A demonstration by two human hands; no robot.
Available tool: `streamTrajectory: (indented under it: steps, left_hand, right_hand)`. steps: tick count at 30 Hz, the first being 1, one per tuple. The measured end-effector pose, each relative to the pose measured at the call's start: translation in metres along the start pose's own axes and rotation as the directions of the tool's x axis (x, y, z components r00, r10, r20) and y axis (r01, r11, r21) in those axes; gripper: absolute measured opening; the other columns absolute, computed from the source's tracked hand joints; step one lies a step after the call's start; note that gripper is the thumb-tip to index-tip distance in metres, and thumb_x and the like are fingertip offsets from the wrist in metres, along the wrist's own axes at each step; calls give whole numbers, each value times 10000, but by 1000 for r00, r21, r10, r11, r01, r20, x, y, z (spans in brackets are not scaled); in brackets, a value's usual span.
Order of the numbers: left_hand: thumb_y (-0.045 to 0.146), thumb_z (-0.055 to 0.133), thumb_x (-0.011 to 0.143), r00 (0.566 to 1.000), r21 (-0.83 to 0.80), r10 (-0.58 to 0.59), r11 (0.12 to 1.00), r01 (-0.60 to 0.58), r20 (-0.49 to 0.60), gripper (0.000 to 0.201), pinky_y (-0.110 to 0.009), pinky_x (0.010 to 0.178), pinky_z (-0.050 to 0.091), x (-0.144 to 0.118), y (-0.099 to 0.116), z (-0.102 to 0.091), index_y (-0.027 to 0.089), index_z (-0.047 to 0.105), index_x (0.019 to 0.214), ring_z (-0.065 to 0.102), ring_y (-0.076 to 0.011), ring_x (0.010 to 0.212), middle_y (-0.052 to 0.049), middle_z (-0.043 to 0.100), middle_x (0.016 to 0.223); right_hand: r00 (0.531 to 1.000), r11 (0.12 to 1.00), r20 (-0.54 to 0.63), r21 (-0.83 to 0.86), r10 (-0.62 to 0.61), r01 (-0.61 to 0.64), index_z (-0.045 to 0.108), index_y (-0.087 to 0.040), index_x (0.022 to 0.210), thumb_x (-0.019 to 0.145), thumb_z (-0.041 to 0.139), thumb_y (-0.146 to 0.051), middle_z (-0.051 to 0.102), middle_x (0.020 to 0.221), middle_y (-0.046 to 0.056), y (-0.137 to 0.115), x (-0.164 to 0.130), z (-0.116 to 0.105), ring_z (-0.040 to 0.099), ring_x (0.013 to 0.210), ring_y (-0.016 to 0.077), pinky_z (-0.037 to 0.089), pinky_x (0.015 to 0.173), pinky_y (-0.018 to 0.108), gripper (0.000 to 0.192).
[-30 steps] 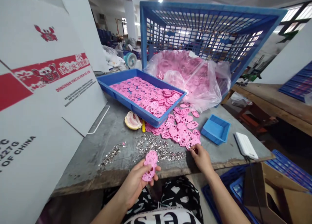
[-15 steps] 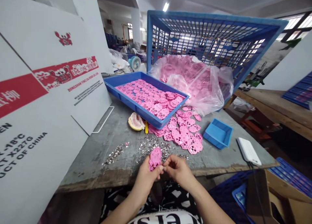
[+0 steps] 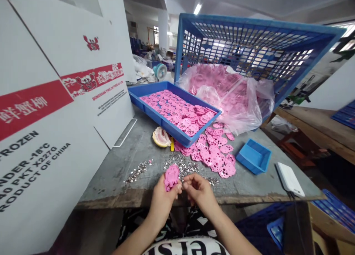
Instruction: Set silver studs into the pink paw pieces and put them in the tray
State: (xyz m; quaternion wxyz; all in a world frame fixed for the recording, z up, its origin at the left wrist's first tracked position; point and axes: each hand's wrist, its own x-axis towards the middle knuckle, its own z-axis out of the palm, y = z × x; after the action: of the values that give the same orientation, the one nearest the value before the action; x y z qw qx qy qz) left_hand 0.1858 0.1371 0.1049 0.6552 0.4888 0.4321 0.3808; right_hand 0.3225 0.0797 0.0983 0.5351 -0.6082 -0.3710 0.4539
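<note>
pink plastic piece (image 3: pixel 171 176) was gripped by the left hand (image 3: pixel 163 199) at the table edge (image 3: pixel 116 202), the right hand (image 3: pixel 200 190) pinched beside it, contents hidden; loose metal bits (image 3: pixel 181 166) could be knocked off.

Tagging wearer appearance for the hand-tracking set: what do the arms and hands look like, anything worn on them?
Both forearms are bare up to the frame edge: no sleeves, gloves, watch or bracelet in view. No rings show on the left hand or the right hand. Fingernails look short; polish cannot be told. Below the arms is a black-and-white patterned garment.
</note>
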Motion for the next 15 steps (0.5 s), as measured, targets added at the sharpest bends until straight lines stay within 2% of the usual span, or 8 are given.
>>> streamTrajectory:
  steps: [2,7,13,15]
  left_hand:
    - [228,810,686,1000,13,10,1000,-10,-16,259,-255,571,460,-1,1,-2,178,659,891,598,-148,588,-1,699,708]
    - [210,840,649,1000,38,-3,999,4,-23,298,-262,543,459,-3,-4,-3,180,678,897,616,-170,574,-10,707,685]
    - [184,831,664,998,161,11,987,-1,-58,294,-254,583,448,-4,0,2,175,682,917,593,-148,575,-6,708,680]
    - [180,851,658,999,103,6,995,-1,-44,316,-244,583,431,-4,3,5,177,668,916,592,-138,579,5,693,669]
  right_hand:
    - [1000,998,7,48,29,-29,615,-220,878,685,823,-614,589,639,-58,-2,1,1,454,439,90,371,364,215,486]
    - [998,998,37,37,51,-52,579,-202,688,667,849,-639,498,469,-79,1,-1,-1,360,387,64,282,371,201,514]
    - [996,988,26,122,88,-91,594,-194,684,651,848,-625,574,570,-41,-5,-8,-2,343,432,58,250,416,216,502]
    - [996,982,15,164,93,-95,585,-204,709,649,847,-602,558,583,-47,-7,-7,-1,341,445,65,252,427,220,481]
